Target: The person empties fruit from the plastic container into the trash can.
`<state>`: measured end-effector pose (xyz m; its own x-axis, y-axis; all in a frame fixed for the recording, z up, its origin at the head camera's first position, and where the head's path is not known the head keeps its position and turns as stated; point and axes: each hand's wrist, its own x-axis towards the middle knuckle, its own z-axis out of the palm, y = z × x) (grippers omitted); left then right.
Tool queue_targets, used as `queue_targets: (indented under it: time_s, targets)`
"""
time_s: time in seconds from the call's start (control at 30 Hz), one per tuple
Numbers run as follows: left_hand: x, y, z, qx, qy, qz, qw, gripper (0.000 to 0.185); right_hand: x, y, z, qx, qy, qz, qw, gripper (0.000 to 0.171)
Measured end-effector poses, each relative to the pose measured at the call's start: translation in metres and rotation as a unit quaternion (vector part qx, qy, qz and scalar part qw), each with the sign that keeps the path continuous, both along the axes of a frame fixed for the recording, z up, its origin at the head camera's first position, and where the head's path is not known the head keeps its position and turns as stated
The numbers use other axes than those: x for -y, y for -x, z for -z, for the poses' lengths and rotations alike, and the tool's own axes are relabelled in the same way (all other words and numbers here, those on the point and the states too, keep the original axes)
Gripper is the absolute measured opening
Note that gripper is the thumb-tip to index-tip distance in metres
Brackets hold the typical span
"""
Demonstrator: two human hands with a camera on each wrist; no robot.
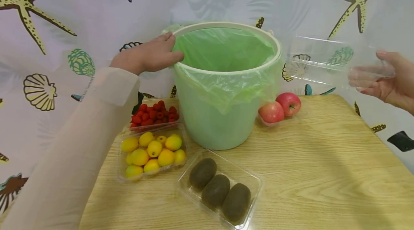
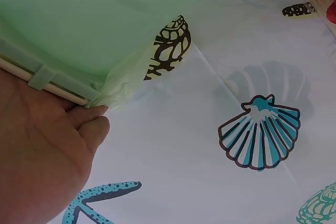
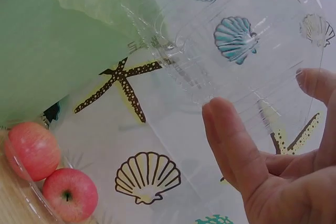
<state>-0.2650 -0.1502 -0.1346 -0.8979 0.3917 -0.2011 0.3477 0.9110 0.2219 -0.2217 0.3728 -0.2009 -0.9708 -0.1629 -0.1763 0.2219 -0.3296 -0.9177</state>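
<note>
A pale green bin (image 1: 213,122) lined with a thin green plastic bag (image 1: 223,50) stands at the back of the table. My left hand (image 1: 147,54) grips its rim on the left side, thumb over the edge; in the left wrist view the fingers (image 2: 92,124) are at the outer rim beside the bin's handle. Out to the right, my right hand (image 1: 389,79) holds a clear plastic container (image 1: 336,59) by one end, between thumb and fingers. The container is in the air, beside the bin's right side, and nothing shows inside it.
Left of the bin are clear boxes of raspberries (image 1: 154,115) and small yellow fruits (image 1: 155,149). In front of it lies a clear box with three kiwis (image 1: 216,190). Two apples (image 1: 289,104) sit at the bin's right. A shell-patterned cloth (image 1: 97,14) hangs behind the wooden table (image 1: 323,172).
</note>
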Motion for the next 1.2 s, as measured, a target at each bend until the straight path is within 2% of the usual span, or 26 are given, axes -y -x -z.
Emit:
queue_targets:
  time_s: [0.17, 0.27, 0.37, 0.47, 0.57, 0.63, 0.77, 0.83, 1.0, 1.2]
  targets:
    - [0.0, -0.002, 0.0, -0.001, -0.004, -0.001, 1.0, 0.076, -0.006, -0.011, 0.016, -0.013, -0.054, -0.015, 0.998, 0.072]
    - [0.001, -0.003, 0.001, -0.001, -0.011, -0.004, 0.9999, 0.076, -0.012, -0.013, 0.026, -0.001, -0.089, -0.02, 0.996, 0.052]
    - [0.001, -0.003, 0.003, 0.0, -0.015, -0.004, 0.9999, 0.076, -0.02, -0.017, 0.041, 0.003, -0.096, -0.033, 0.995, 0.028]
    - [0.001, -0.003, 0.004, 0.002, -0.008, -0.002, 1.0, 0.075, -0.025, -0.023, 0.057, -0.009, -0.082, -0.051, 0.995, 0.019]
    - [0.002, -0.003, 0.004, -0.001, -0.004, -0.002, 1.0, 0.075, -0.028, -0.028, 0.073, -0.019, -0.068, -0.071, 0.995, 0.027]
    - [0.002, -0.003, 0.003, -0.002, -0.003, -0.002, 1.0, 0.075, -0.028, -0.03, 0.082, -0.019, -0.077, -0.08, 0.994, 0.033]
    - [0.001, -0.004, 0.001, -0.005, -0.006, -0.001, 1.0, 0.075, -0.029, -0.032, 0.099, -0.026, -0.109, -0.124, 0.986, 0.04]
    - [0.001, -0.005, 0.001, -0.005, -0.004, -0.001, 1.0, 0.076, -0.026, -0.034, 0.106, -0.019, -0.106, -0.148, 0.983, 0.043]
    - [0.001, -0.006, 0.001, -0.005, 0.008, -0.002, 1.0, 0.075, -0.013, -0.038, 0.122, -0.013, -0.04, -0.216, 0.976, 0.046]
    - [0.002, -0.004, 0.002, -0.011, -0.001, 0.004, 0.9999, 0.076, 0.0, -0.041, 0.141, -0.012, 0.01, -0.293, 0.956, 0.053]
